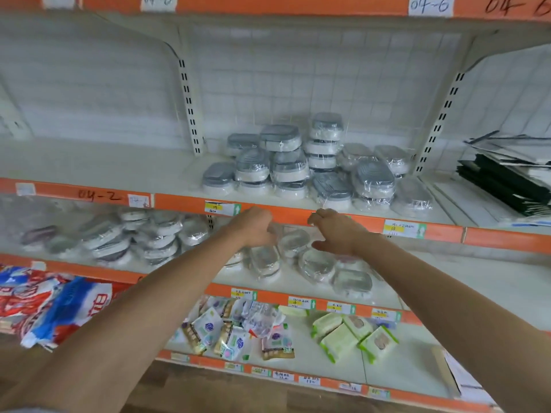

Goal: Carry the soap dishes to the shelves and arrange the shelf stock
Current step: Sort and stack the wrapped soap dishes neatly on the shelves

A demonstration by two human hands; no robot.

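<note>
while both hands [295, 231] hover, fingers [320, 217] loosely curled, soap dishes [293, 244] just beyond

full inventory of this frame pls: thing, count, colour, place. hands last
Wrapped soap dishes, upper pile: many, exact count unclear, grey tops on white bases, stacked mid upper shelf.
Wrapped soap dishes, middle shelf: several, clear-wrapped pale grey, behind and below the hands.
Wrapped round dishes: many, white and grey, middle shelf left.
Flat packs: a stack, black and white, upper shelf right.
Sachet packs: a loose heap, mixed white, gold and purple, lower shelf.
Green packs: about five, green and white, lower shelf right.
Bags: a few, red, blue and white, lower left.
Shelf edges: orange, with price labels.
Left hand: fingers curled, at middle shelf; hold unclear.
Right hand: fingers spread, over the dishes.
</note>
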